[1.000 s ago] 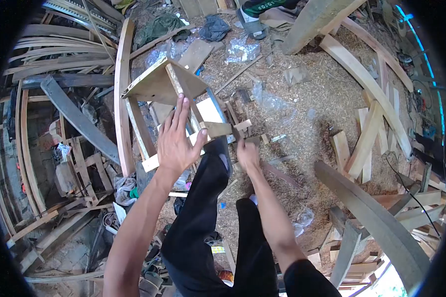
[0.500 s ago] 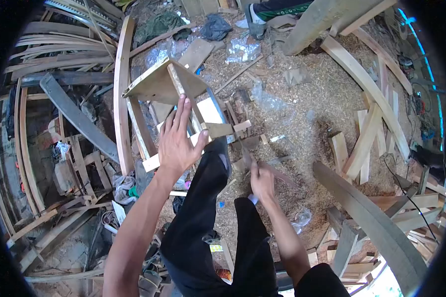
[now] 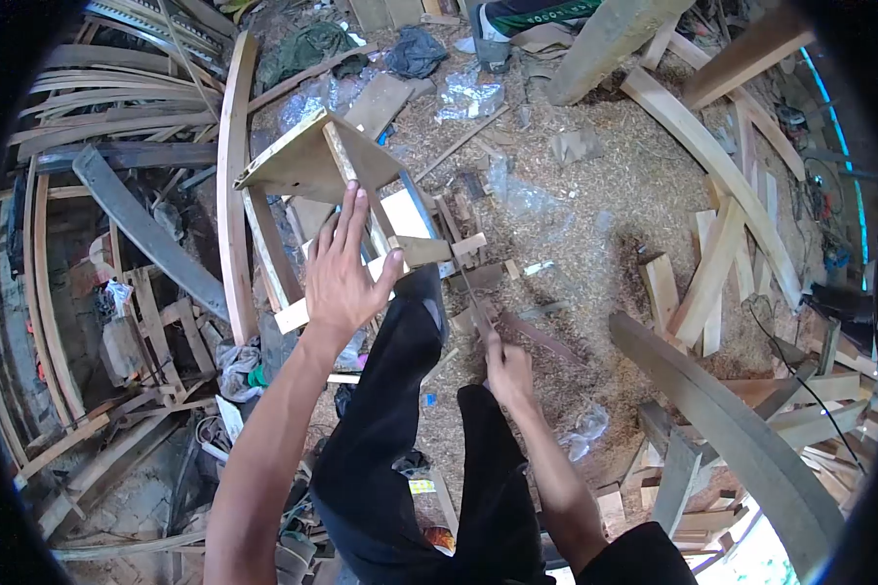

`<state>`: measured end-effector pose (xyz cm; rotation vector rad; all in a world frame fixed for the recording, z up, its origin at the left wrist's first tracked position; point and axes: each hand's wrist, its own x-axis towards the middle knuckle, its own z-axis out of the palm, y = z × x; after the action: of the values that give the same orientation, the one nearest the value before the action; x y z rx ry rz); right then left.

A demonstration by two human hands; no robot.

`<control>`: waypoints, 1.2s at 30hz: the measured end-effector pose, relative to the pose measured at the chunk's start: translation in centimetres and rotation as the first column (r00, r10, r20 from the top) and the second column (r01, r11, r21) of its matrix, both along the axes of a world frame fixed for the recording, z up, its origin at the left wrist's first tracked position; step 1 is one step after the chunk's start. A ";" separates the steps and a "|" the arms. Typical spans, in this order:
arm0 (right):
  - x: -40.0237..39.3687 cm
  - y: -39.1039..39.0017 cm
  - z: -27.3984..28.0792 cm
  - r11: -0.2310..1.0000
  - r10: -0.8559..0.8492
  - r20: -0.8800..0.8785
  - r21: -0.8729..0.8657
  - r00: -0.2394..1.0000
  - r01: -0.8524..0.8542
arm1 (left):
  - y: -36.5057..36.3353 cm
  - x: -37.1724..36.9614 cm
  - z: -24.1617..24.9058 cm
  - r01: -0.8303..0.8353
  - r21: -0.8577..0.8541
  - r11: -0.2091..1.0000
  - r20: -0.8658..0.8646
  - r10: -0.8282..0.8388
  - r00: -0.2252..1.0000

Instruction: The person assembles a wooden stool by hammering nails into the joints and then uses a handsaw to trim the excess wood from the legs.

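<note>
My left hand (image 3: 343, 278) lies with outstretched fingers on a small wooden frame (image 3: 307, 168), which looks like an upturned stool with a panel at its far end. Its fingertips touch one upright of the frame. In my right hand (image 3: 510, 372) a handsaw (image 3: 473, 300) is gripped, fingers wrapped round the handle. The thin blade points up and left, its far end at a pale strip of wood (image 3: 469, 245) that sticks out from the frame's right side. My bent left knee (image 3: 419, 307) is just below the frame; whether they touch is hidden.
Sawdust covers the ground. Curved beams (image 3: 732, 424) and offcuts (image 3: 715, 283) lie to the right. Stacked planks (image 3: 127, 83) and a long pale board (image 3: 236, 195) are at the left. Another person's foot (image 3: 491, 41) shows at the top, near plastic scraps (image 3: 470, 96).
My right hand has drawn slightly down and left with the handsaw, and more of the blade shows. My left hand stays on the frame; the whole view has shifted a little.
</note>
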<state>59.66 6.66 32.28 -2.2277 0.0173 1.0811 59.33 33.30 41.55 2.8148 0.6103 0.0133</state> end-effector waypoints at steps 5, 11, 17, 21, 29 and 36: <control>1.8 2.3 -2.0 0.999 -0.008 0.180 0.040 0.984 0.001 | -0.2 -0.6 -0.1 0.006 -0.005 1.000 -0.002 -0.006 1.000; 5.2 8.2 -10.6 1.000 -0.011 0.028 -0.026 1.000 0.012 | -0.1 -0.7 -0.5 0.017 0.016 1.000 -0.006 -0.017 1.000; 1.0 2.2 -1.1 0.997 -0.005 0.045 0.071 0.999 0.002 | 0.2 -0.2 -0.1 -0.001 0.037 0.999 0.008 0.001 1.000; -0.4 -1.2 -0.6 1.000 0.002 0.109 -0.008 0.994 -0.001 | 0.2 -0.2 -0.4 0.013 0.022 1.000 0.061 -0.015 0.998; 2.3 7.8 -9.2 0.999 0.044 0.153 -0.011 0.987 -0.043 | -0.3 -0.4 -0.5 -0.016 0.029 0.999 0.054 0.015 0.998; 0.7 0.2 -1.7 0.997 0.082 0.039 0.012 0.996 -0.082 | -0.1 -0.2 -0.3 -0.011 -0.010 1.000 0.030 0.011 0.999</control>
<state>60.38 6.90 30.61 -2.2536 -0.0983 1.0786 59.13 33.24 41.24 2.7968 0.6174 0.0539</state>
